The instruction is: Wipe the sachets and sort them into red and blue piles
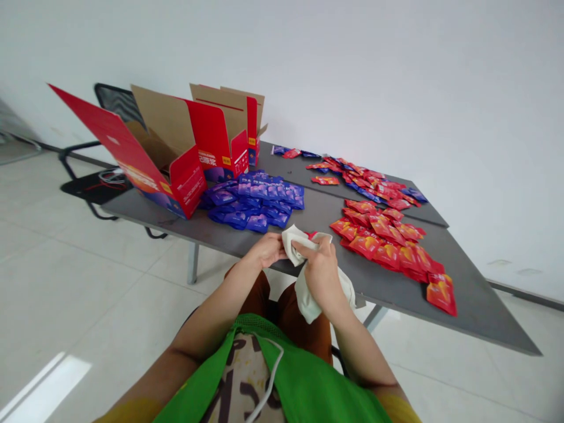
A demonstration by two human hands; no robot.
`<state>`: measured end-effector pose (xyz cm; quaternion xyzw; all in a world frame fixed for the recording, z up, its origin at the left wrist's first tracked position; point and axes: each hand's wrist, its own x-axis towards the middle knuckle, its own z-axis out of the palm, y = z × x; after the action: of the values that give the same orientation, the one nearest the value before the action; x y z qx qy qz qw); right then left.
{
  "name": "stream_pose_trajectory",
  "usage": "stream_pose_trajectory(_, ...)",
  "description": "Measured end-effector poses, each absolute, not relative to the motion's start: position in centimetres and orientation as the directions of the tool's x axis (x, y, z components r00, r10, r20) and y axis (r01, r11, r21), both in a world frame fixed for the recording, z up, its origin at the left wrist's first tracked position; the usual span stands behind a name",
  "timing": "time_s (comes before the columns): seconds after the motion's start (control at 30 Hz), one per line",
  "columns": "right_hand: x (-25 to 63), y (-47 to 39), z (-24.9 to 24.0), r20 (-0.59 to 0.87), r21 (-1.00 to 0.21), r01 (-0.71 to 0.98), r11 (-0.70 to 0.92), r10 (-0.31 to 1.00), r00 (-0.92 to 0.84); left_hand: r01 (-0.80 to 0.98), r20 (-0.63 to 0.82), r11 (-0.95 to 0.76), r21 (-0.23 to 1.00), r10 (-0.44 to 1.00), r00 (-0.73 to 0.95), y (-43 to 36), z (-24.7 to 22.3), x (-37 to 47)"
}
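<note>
1. Your left hand [267,249] was closed in a pinch on the upper edge of a white cloth bag [308,282], at the near edge of the grey table [476,305].
2. Your right hand [324,270] gripped the same bag from the other side, fingers curled around its mouth, with the rest of the cloth hanging down below your wrist towards your lap.
3. A bit of red packet [312,235] showed at the bag's opening, between your two hands.
4. A pile of red packets [392,244] lay just to the right of your hands on the table.
5. A pile of blue packets [255,202] lay beyond your left hand.
6. Open red cardboard boxes [194,153] stood behind the blue pile, at the table's far left.
7. More mixed packets [370,179] were scattered along the far edge.
</note>
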<state>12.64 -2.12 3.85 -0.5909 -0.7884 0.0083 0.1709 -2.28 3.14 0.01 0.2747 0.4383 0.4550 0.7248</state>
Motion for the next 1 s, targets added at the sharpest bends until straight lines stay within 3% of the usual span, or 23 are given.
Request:
stream_pose_trajectory(0.1, 11.6, -2.1, 2.5, 0.207, -0.197, 0.935, 0.295, 0.945, -0.255, -0.428, -0.331, 0.417, 0.802, 0.906, 0.263, 2.9, -0.3, -2.7)
stream_pose_trajectory(0.23, 12.0, -0.3, 1.6, 0.188, -0.151, 0.975, 0.163, 0.973, -0.134, -0.443, -0.252, 0.400, 0.802, 0.900, 0.356, 2.4, -0.7, -3.3)
stream_pose_trajectory(0.4, 13.6, 2.4, 1.9, 0.152, -0.106, 0.994, -0.039, 0.987, 0.055, -0.430, -0.306, 0.410, 0.805, 0.906, 0.291, 2.3, -0.8, -3.2)
stream_pose_trajectory(0.53, 14.6, 3.0, 2.3, 0.127, -0.107, 0.988, -0.108, 0.984, 0.121, -0.424, -0.355, 0.437, 0.793, 0.898, 0.261, 2.2, -0.4, -3.2)
stream_pose_trajectory(0.7, 15.9, 1.8, 2.0, 0.148, -0.124, 0.981, -0.148, 0.975, 0.166, -0.407, -0.397, 0.476, 0.780, 0.878, 0.265, 1.5, 0.7, -4.0)
stream_pose_trajectory(0.83, 16.3, 0.6, 1.2, 0.216, -0.132, 0.984, -0.124, 0.965, 0.150, -0.362, -0.411, 0.435, 0.825, 0.900, 0.145, 0.7, 1.9, -5.2)
stream_pose_trajectory(1.0, 14.7, -0.8, 1.0, 0.261, -0.153, 0.985, -0.085, 0.957, 0.123, -0.333, -0.303, 0.303, 0.893, 0.951, 0.054, 0.1, 3.8, -6.8)
